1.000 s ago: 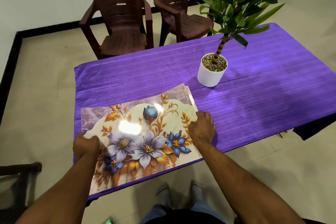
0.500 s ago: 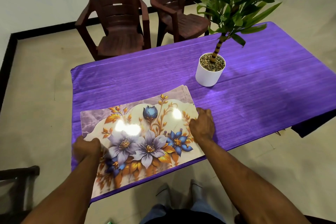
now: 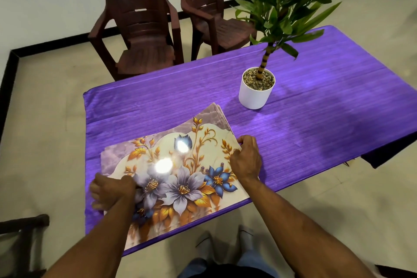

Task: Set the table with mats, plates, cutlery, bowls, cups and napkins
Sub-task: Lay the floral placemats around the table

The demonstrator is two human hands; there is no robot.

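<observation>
Purple table: mat stack (count unclear), two chairs.

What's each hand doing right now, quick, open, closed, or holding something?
Left hand: curled round the left edge of the stack of mats, gripping it.
Right hand: fingers curled over the stack's right edge, gripping it.

Home dining room: clothed table, chairs.

Both hands grip floral mats on purple table.
</observation>
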